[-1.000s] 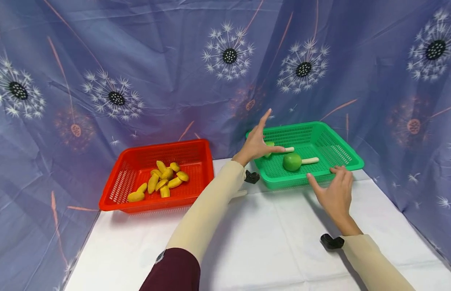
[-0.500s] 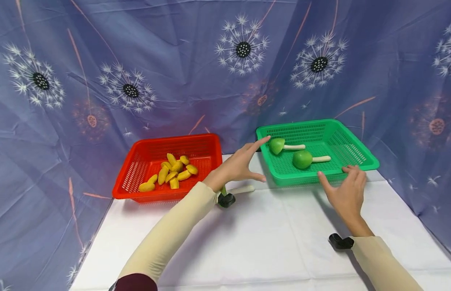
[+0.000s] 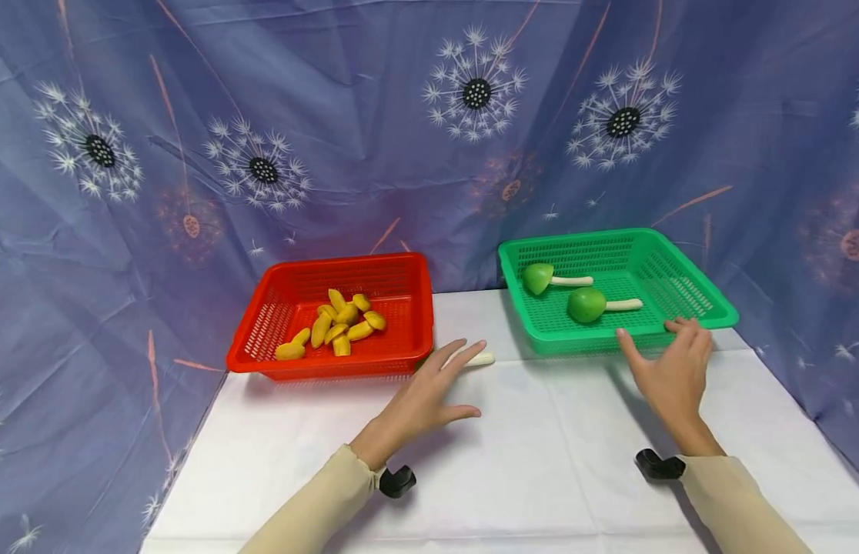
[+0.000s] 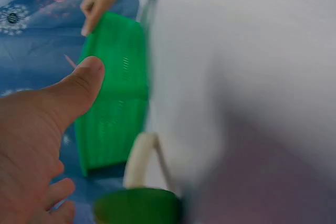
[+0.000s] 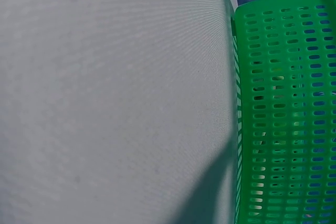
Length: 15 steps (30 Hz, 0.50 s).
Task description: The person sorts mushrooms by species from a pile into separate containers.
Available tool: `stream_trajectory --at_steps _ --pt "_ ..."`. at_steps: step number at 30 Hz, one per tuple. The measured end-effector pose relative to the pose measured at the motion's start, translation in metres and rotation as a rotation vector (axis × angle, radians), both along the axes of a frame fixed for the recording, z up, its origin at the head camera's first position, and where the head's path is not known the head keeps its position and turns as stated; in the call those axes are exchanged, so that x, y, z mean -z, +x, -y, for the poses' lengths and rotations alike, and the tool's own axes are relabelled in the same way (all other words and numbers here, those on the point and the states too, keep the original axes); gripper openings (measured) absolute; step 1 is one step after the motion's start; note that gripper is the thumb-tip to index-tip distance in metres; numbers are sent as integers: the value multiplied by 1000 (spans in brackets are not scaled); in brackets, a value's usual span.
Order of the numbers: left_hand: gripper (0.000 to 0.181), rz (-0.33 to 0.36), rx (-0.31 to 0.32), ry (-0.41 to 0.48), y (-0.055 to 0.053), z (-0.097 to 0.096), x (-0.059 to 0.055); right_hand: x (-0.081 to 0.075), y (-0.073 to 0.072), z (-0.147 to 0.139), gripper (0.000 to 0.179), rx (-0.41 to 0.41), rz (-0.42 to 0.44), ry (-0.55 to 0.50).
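My left hand [image 3: 417, 404] hovers over the white cloth with fingers spread and nothing in them. Just beyond its fingertips lies a toy mushroom with a white stem [image 3: 481, 359]; the hand hides most of it. Its green cap [image 4: 137, 206] shows at the bottom of the left wrist view. My right hand [image 3: 672, 377] is at the front rim of the green basket [image 3: 575, 341], fingers bent over the rim and thumb apart. Inside that basket lie two green mushrooms, one farther back [image 3: 538, 278] and one nearer [image 3: 586, 305], both with white stems.
A red basket [image 3: 332, 368] stands at the back left, holding several small yellow mushrooms [image 3: 346, 313]. White cloth [image 3: 526, 462] covers the table. A blue curtain [image 3: 374, 154] with dandelion prints hangs right behind both baskets.
My left hand has moved from over the green basket left and down toward me, near the mushroom on the table. My right hand has stayed at the basket's rim. The head view has shifted slightly.
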State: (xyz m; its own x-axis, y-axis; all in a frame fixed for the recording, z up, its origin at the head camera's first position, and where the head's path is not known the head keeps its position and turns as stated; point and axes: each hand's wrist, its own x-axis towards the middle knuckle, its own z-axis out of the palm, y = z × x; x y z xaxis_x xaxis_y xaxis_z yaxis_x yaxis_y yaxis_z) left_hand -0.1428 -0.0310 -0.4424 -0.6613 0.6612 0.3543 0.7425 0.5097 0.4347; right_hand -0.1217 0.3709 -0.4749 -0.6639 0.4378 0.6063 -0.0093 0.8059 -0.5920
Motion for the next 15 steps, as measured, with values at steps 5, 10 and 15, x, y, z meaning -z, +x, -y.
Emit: stream_trajectory --at_steps 5,10,15 --pt "101 -54 -27 -42 4 11 18 2 1 -2 74 7 -7 0" --pt "96 -12 -110 -71 4 16 28 3 1 -2 74 3 -20 7" --pt "78 -90 -137 -10 6 18 30 3 -1 -3 75 -11 -27 16"
